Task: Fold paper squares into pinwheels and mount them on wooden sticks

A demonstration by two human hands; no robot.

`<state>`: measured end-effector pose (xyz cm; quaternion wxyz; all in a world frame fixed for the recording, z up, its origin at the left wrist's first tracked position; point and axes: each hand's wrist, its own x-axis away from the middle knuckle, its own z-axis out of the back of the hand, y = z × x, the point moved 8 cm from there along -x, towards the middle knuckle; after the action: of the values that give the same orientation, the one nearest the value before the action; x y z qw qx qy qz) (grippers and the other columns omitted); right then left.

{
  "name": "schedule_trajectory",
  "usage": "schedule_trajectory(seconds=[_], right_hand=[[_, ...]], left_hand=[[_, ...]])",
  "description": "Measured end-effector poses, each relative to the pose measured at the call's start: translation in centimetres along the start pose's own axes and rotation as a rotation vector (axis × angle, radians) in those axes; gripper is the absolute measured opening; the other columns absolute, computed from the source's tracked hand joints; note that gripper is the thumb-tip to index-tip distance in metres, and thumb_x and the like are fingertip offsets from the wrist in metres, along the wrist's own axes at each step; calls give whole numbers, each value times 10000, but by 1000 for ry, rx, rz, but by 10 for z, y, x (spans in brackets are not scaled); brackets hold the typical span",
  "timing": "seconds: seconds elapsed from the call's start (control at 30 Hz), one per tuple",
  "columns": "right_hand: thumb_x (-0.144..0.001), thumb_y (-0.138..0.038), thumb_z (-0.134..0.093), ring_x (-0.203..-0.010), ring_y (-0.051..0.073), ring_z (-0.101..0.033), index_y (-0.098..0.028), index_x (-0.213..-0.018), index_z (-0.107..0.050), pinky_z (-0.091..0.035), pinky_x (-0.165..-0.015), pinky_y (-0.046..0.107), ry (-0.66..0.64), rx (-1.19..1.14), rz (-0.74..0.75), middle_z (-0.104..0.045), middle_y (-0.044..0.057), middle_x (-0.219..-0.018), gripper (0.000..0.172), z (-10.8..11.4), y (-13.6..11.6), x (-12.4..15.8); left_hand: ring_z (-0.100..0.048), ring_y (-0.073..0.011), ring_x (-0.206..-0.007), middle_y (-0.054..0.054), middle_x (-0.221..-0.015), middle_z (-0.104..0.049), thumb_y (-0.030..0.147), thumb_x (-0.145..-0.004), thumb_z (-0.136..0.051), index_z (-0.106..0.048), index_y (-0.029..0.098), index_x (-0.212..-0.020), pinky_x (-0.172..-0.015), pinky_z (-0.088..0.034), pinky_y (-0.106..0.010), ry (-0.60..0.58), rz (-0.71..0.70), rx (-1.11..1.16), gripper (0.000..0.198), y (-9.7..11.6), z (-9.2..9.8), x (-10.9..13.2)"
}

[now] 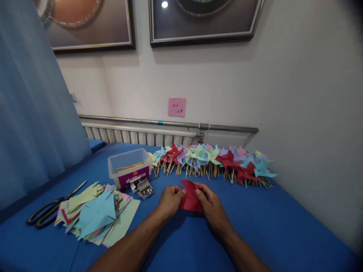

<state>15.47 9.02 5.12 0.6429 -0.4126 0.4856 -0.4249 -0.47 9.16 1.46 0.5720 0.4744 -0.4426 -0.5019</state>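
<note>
A red sheet of paper (pixel 190 202) with cut flaps is held above the blue table, between both hands. My left hand (pixel 171 199) pinches its left edge between thumb and fingers. On the other side, my right hand (pixel 209 200) grips the paper, thumb in front and fingers behind. One flap stands up and curves at the top of the sheet. Left of my hands, a small open box of metal pins (pixel 146 190) lies beside a clear plastic tub (pixel 130 160) that holds thin wooden sticks.
Many finished paper pinwheels on sticks (pixel 198 156) lie along the wall side of the blue table (pixel 272 230). A pile of cut coloured paper (pixel 98 215) and black-handled scissors (pixel 53 209) lie at the left. Behind are a pipe (pixel 136 120) and a blue curtain (pixel 36 105).
</note>
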Motion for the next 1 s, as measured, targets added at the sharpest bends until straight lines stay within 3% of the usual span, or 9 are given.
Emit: schedule_trajectory(seconds=[0.13,0.37,0.53,0.63,0.8,1.0], right_hand=[[-899,-645,-536,-1047,302,-674,-197,-1069,-758,-499,-972,414,16,47,4,-771,105,-1033,528,1,-6,1],[-888,-735,-488,-816,258,-678,-177,-1025,-756,-533,-824,374,12,-99,-77,-763,89,-881,633,-2,-3,2],[-824,-746,-580,-703,209,-603,-181,-833,-744,-479,-665,296,49,-58,-77,-704,35,-728,589,0,-4,2],[-804,-739,-610,-685,195,-583,-187,-753,-714,-464,-652,286,99,-97,-112,-689,20,-710,564,4,8,0],[-782,-693,-666,-713,215,-631,-190,-864,-736,-495,-675,307,106,-240,-169,-733,31,-772,515,2,32,-4],[-778,-648,-700,-649,205,-635,-200,-827,-713,-515,-643,317,151,-366,-195,-724,28,-713,451,3,38,-4]], left_hand=[[-386,-103,-501,51,-526,-491,321,-844,-589,-565,182,-638,-510,-261,-249,15,-6,-47,250,4,2,2],[-393,-103,-503,45,-533,-506,305,-838,-587,-567,178,-640,-515,-266,-252,22,18,-39,236,0,0,2],[-360,-91,-486,55,-508,-482,326,-784,-639,-556,177,-618,-521,-248,-249,-65,93,107,238,-2,-8,3],[-348,-90,-476,55,-494,-467,390,-758,-660,-524,189,-580,-522,-251,-255,-135,135,218,301,3,-10,7],[-331,-86,-459,54,-491,-440,474,-730,-652,-490,201,-562,-510,-234,-266,-195,114,312,359,13,-11,14],[-340,-81,-441,49,-468,-437,517,-668,-716,-475,202,-555,-508,-246,-264,-227,130,356,413,6,-14,11]])
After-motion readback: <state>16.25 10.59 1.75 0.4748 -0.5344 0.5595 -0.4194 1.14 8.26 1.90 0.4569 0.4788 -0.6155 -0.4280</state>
